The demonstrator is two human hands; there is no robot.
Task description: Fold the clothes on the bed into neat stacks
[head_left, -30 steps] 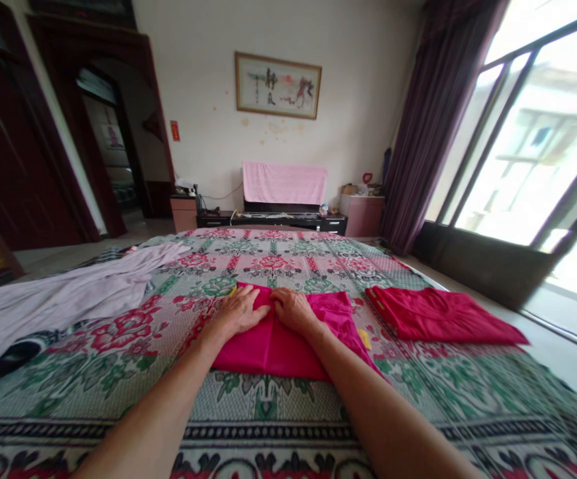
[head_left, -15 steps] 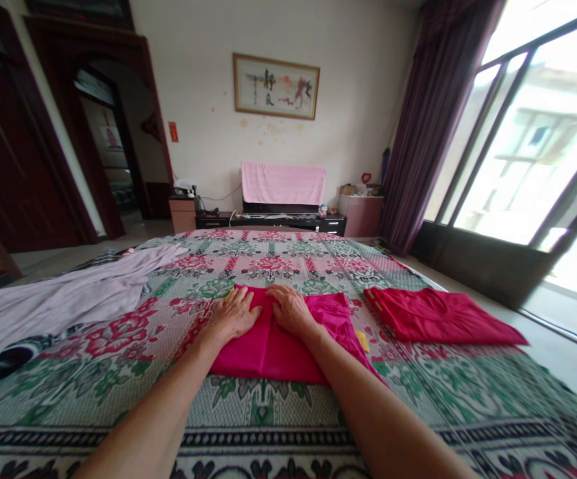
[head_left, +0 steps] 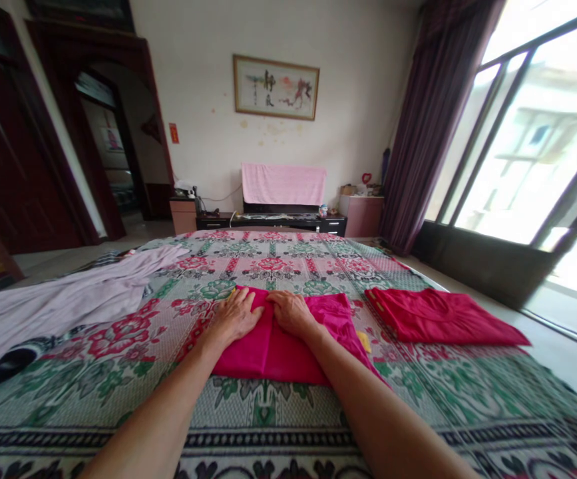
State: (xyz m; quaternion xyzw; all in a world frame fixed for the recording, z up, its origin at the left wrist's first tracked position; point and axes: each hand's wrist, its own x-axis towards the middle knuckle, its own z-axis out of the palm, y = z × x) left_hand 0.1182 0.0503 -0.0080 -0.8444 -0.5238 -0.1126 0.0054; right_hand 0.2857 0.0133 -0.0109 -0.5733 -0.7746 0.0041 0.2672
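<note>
A bright pink garment point(head_left: 288, 362), folded into a rough rectangle, lies in front of me on the patterned bed cover point(head_left: 263, 416). My left hand point(head_left: 238, 315) rests flat on its left part, fingers stretched toward the far edge and thumb apart. Beside it, my right hand point(head_left: 293, 313) bends its fingers over the cloth near the far edge, close to the middle, and appears to pinch it; the fingertips are partly hidden. Bunched, shinier folds of the garment show right of that wrist, where a small yellow piece point(head_left: 364, 342) sticks out.
To the right lies a folded red garment point(head_left: 442, 316). Pale pink clothing point(head_left: 68, 293) is spread at the left, with a black-and-white item point(head_left: 11, 366) by it. Beyond the bed stands a low cabinet point(head_left: 332, 225) under a pink towel point(head_left: 283, 183). A glass door point(head_left: 518, 166) is at right.
My right hand's fingers have shifted slightly left and bent more over the cloth. My left hand stays pressed on the garment almost unmoved.
</note>
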